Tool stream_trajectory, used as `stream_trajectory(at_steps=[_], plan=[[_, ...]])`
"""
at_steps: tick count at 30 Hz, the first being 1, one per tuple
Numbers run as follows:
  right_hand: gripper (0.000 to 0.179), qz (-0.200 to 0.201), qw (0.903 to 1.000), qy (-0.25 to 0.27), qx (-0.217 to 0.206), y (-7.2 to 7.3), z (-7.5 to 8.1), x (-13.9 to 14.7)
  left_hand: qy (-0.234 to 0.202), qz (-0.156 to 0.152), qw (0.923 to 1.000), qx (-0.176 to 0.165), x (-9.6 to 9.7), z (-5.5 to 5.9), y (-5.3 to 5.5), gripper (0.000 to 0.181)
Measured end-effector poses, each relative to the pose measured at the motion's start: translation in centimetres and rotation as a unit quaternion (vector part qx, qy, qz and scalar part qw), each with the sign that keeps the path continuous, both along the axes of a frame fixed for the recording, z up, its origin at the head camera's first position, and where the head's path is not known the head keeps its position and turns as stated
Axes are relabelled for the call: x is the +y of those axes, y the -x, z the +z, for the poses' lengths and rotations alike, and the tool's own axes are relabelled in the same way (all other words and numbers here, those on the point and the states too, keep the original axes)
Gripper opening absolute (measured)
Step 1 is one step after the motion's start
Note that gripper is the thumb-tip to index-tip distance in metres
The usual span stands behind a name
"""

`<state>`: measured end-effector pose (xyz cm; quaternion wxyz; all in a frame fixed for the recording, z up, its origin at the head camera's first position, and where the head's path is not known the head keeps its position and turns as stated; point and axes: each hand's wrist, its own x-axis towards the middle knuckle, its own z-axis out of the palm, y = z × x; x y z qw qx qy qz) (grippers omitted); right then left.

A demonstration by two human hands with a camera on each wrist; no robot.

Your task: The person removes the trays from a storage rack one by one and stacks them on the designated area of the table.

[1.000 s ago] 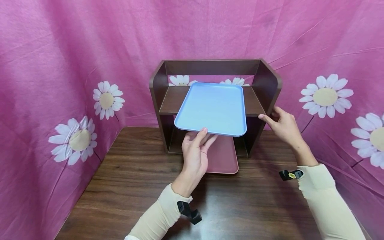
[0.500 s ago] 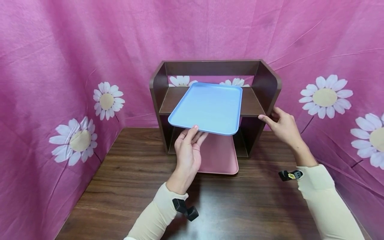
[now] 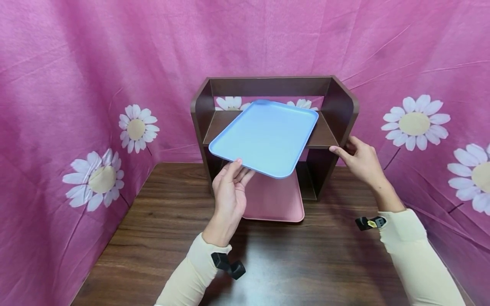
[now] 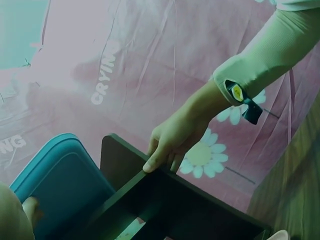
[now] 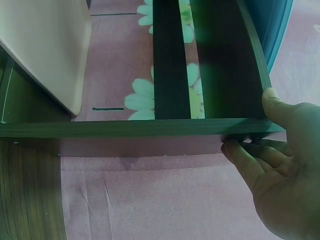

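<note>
Blue tray (image 3: 264, 138), left fingers (image 3: 246, 177) pinching; right fingers (image 5: 245, 162) grip shelf (image 3: 342, 108), pink tray (image 3: 273, 204) partly inside.

Head: above, forward-down over counter (image 3: 157, 225). Left wrist: nearer, across at right hand (image 4: 179, 132). Right wrist: closest, side-on to shelf (image 5: 125, 129). All share shelf, right hand.

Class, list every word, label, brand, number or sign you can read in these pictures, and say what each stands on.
"CRYING": white letters on the pink cloth, left wrist view.
"NG": on the same cloth, at that view's left edge; the word's start may be cut off.
Too small to read: any marking on the black wrist device's yellow patch.
No readable text: blue tray, pink tray, brown shelf.
</note>
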<state>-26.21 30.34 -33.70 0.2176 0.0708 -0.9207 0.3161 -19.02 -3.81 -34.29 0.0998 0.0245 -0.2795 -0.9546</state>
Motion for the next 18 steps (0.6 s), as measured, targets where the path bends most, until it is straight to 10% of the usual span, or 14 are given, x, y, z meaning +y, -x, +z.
stream_trajectory(at_steps=[18], plan=[[0.049, -0.003, 1.0000, -0.005, -0.006, 0.0, 0.2, 0.0, 0.032, -0.001, 0.9995, -0.008, -3.9, 0.4, 0.2, 0.024]])
